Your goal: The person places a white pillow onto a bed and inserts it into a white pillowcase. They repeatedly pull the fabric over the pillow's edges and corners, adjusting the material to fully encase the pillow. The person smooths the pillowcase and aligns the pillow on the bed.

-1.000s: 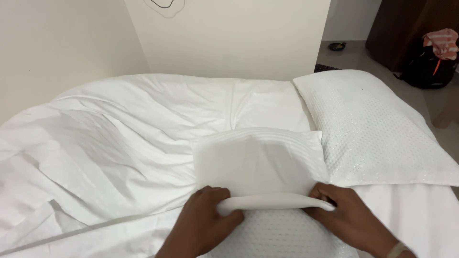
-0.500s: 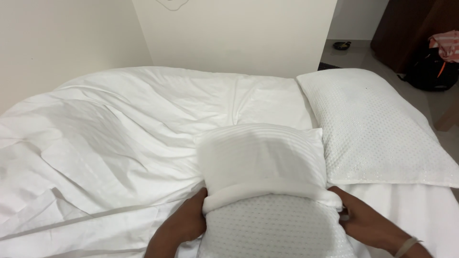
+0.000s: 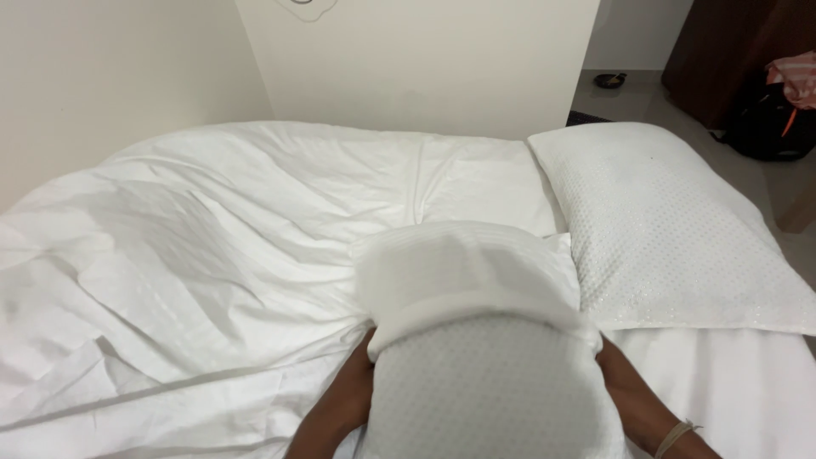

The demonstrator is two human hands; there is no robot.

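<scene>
A white pillow [image 3: 489, 395] with a dotted weave stands on end close in front of me, at the bottom middle. A plain white pillowcase [image 3: 463, 272] covers its far end, and the case's rolled hem runs across the pillow. My left hand [image 3: 355, 381] is at the pillow's left side by the hem. My right hand [image 3: 619, 378] is at the right side, with a thin band on its wrist. The pillow hides the fingers of both hands, which seem to grip the hem.
A rumpled white sheet [image 3: 212, 255] covers the bed. A second dotted white pillow [image 3: 671, 229] lies at the right. A cream wall [image 3: 425, 68] stands behind the bed. At the far right are a tiled floor, a dark bag [image 3: 769, 123] and a wooden door.
The pillow has tipped up toward me and more of its dotted cover shows. My hands have moved from the front of the hem out to its two sides, behind the pillow.
</scene>
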